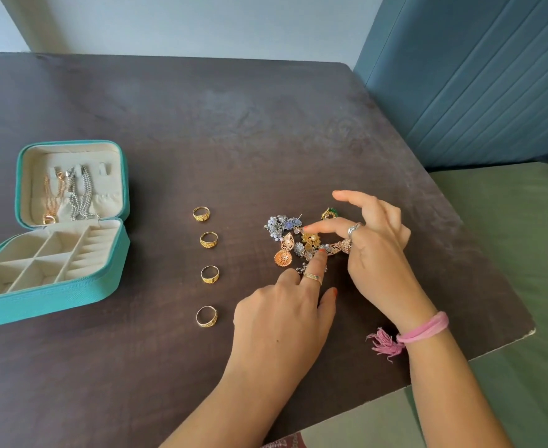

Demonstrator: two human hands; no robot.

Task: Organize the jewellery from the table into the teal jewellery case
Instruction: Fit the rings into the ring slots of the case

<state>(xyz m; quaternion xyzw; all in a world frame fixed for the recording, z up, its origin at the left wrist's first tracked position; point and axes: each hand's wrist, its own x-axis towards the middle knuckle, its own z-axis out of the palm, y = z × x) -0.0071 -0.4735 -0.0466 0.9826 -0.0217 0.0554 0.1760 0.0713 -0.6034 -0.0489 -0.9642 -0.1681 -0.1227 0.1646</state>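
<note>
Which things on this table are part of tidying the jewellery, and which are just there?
Part of the job:
teal jewellery case, open
four gold rings in a row
earring pile
left hand
right hand

Just there:
pink wrist thread
blue panelled wall
green bedding

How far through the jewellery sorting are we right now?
Done: chains already hang in the lid of the open teal case. In hand: the right hand pinches a rose-gold earring from the earring pile, with the left hand touching the pile. Left: the pile and four gold rings on the table; the case's tray compartments look empty.
</note>
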